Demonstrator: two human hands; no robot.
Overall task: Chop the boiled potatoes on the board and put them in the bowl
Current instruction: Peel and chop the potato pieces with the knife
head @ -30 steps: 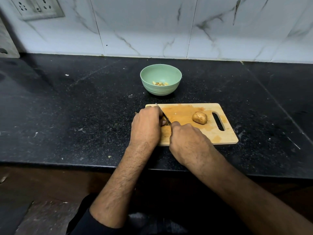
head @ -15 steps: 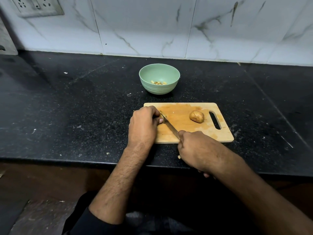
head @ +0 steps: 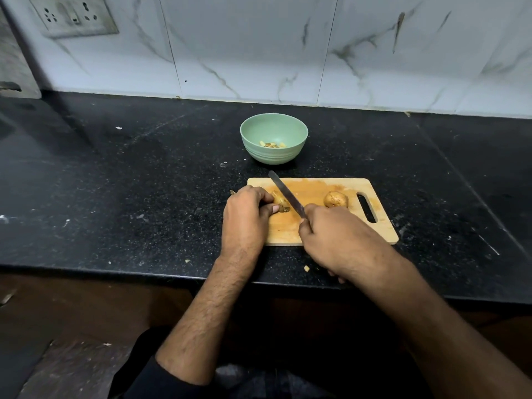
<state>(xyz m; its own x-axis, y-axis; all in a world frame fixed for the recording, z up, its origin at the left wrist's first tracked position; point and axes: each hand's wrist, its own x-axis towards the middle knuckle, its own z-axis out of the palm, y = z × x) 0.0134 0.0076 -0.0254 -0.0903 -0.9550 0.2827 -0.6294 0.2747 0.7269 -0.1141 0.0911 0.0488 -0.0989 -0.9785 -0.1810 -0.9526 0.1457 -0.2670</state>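
A wooden cutting board [head: 339, 231] lies on the black counter. My left hand [head: 244, 220] grips a brown potato piece [head: 280, 203] at the board's left end. My right hand [head: 334, 240] holds a knife [head: 285, 195]; its blade slants up and left, just right of that piece. A whole brown potato [head: 335, 199] sits near the board's handle slot. A green bowl [head: 273, 138] stands behind the board with a few chopped bits inside.
The black counter [head: 144, 197] carries small scraps, one by its front edge [head: 307, 268]. A marble-tiled wall rises behind, with a switch plate [head: 73, 14] at the upper left. The counter's front edge runs under my forearms.
The knife blade has moved forward, its tip now reaching the board's far edge, after being drawn back. My left hand stays on the potato piece, more of which now shows.
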